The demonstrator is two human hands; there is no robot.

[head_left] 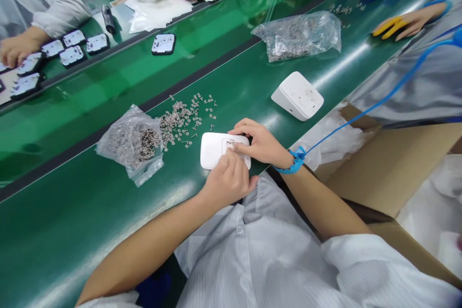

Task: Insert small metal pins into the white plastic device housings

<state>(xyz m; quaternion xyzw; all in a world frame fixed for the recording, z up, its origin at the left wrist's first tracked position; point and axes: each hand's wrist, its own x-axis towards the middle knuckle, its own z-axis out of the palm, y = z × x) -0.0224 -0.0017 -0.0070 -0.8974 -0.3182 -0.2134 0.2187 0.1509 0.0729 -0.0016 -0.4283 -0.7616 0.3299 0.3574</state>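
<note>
Under the left hand (229, 180) and the right hand (262, 143) runs the green worktop (72, 231), and a plastic bag (121, 144) lies left of them, probably for easy reach. Between the hands is the white device (211, 151), whose edge the right hand grips, seemingly for steadiness, while the left fingers bend over it; whether they pinch anything, I cannot tell. Beyond the left hand, metal pieces (176, 118) lie loose, perhaps for easy picking.
</note>
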